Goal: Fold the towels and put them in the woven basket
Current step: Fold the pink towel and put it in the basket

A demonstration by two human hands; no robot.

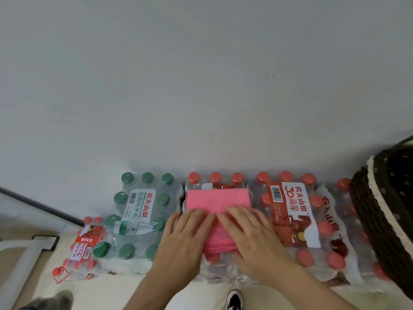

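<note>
A pink towel (218,199), folded into a compact rectangle, lies on top of a shrink-wrapped pack of red-capped water bottles (223,264) in the middle. My left hand (186,233) and my right hand (250,236) rest flat on the towel's near half, fingers spread and pointing away from me, pressing it down. The hands hide the towel's near edge in part. The dark brown woven basket (366,211) with a cream rim stands at the right edge, on the bottle packs, partly out of frame.
A pack of green-capped bottles (136,218) sits left of the towel, a smaller red-capped pack (86,240) further left, more red-capped packs (295,215) to the right. All stand against a plain wall. A shoe (234,300) shows below on the floor.
</note>
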